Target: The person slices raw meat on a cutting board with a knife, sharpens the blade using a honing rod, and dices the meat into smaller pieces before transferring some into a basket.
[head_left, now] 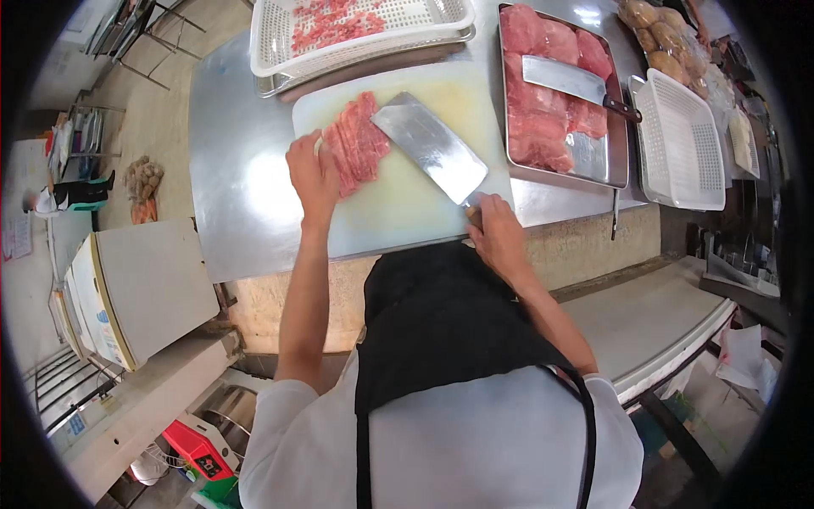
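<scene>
On the white cutting board (398, 212) lies a pile of sliced raw meat (360, 140), cut into thin strips that sit side by side. My left hand (314, 174) rests against the pile's left edge, fingers bent onto the meat; whether it grips any is hard to see. My right hand (498, 233) is closed round the wooden handle of a broad cleaver (434, 148). The blade lies almost flat over the board, its far end beside the right edge of the strips.
Beyond the board stands a white perforated basket (407, 38) with diced meat. At right, a metal tray (610, 165) holds large meat pieces with a second cleaver (568, 81) on top. Farther right are a white basket (678, 144) and bagged potatoes (666, 38).
</scene>
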